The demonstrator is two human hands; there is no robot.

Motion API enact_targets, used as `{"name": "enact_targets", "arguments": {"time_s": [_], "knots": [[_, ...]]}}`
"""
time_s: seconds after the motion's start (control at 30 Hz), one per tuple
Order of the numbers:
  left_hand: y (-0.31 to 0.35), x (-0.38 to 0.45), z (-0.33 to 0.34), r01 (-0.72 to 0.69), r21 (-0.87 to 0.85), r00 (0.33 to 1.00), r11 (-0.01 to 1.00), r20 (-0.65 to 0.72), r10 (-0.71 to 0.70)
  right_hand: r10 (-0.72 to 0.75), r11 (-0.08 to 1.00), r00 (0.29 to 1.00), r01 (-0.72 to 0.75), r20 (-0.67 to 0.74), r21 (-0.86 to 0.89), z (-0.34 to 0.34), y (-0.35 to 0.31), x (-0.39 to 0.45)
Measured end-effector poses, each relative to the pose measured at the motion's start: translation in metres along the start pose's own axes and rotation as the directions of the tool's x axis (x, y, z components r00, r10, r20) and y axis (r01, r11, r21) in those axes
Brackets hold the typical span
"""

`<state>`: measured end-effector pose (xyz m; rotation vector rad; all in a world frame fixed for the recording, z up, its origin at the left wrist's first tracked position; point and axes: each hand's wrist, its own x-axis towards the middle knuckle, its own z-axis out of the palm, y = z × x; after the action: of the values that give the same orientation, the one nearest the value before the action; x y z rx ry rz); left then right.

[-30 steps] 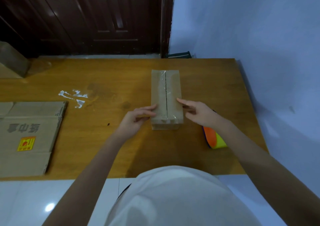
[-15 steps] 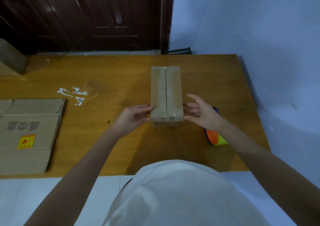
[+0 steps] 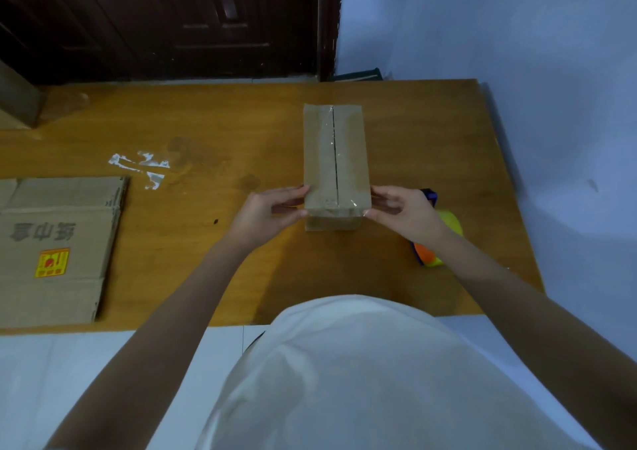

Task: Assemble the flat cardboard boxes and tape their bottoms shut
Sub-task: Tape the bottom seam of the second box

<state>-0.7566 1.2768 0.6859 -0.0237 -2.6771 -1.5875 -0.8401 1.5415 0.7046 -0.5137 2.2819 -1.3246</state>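
Both hands' grip holds the taped box (image 3: 336, 160) on a wooden table (image 3: 213, 249) beside a blue wall (image 3: 517, 36).

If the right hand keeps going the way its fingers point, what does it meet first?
The taped cardboard box: the right hand points left at its near right side, fingers apparently already touching it.

A wooden table (image 3: 213, 270) with an orange-brown top carries everything. Near its middle, toward one o'clock, stands a taped cardboard box (image 3: 336, 160). At nine o'clock lies a stack of flattened cardboard (image 3: 58, 243) bearing a yellow sticker. Between them, at eleven, white scraps of residue (image 3: 141, 168) cling to the wood. At three o'clock rests an orange and yellow tape dispenser (image 3: 437, 239).
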Motion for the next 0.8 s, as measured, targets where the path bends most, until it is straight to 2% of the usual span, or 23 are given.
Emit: {"name": "enact_targets", "arguments": {"time_s": [0.23, 0.5, 0.67, 0.8], "knots": [[0.002, -0.005, 0.018, 0.058, -0.131, 0.986, 0.99, -0.146, -0.077, 0.033, 0.998, 0.995, -0.029, -0.089, 0.052, 0.012, -0.003, -0.005], [0.005, -0.008, 0.016, 0.111, -0.229, 0.987, 0.967, -0.091, -0.135, 0.036, 0.998, 0.999, -0.034, -0.039, 0.055, 0.007, -0.003, -0.005], [0.003, -0.01, 0.021, 0.14, -0.267, 0.973, 0.953, -0.14, -0.182, 0.035, 0.998, 0.997, -0.031, -0.069, 0.059, 0.013, 0.001, -0.004], [0.007, -0.012, 0.027, 0.104, -0.231, 0.972, 0.967, -0.182, -0.148, 0.053, 0.995, 0.995, -0.045, -0.089, 0.091, 0.015, 0.0, -0.003]]}}
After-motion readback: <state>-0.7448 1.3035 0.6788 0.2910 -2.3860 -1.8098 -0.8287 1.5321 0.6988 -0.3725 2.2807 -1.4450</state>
